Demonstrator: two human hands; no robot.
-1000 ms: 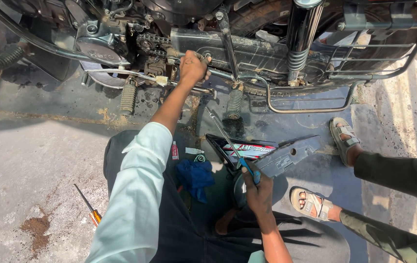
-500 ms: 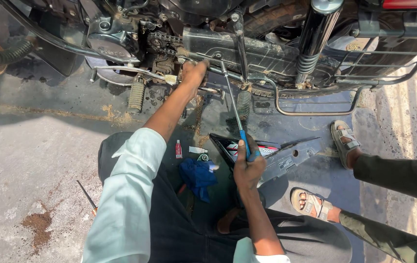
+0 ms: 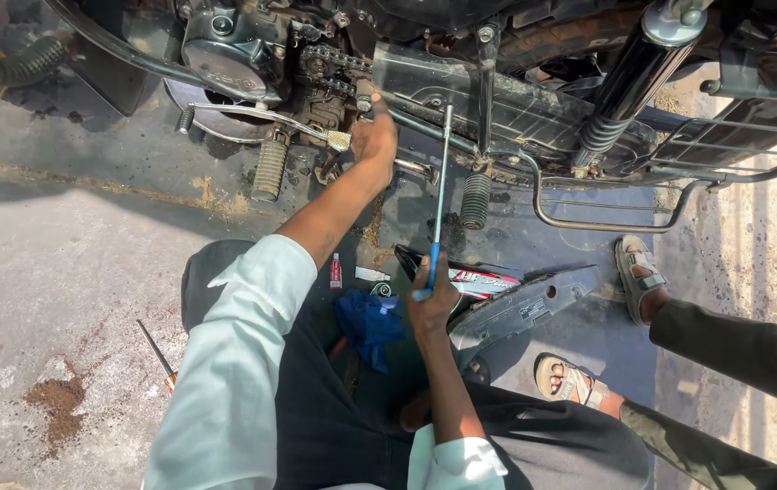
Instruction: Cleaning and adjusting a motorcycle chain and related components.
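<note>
Working at the black motorcycle engine (image 3: 234, 45): left hand (image 3: 375, 136) presses, fingers curled, below its chain; right hand (image 3: 432, 304) grips a long blue-handled screwdriver (image 3: 439, 204), which wants its tip steered up to that spot.

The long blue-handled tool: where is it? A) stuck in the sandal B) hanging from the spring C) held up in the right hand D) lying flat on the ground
C, since the right hand grips the blue handle of the long tool, whose thin metal shaft points up toward the motorcycle, while the left hand reaches in by the chain.
</note>
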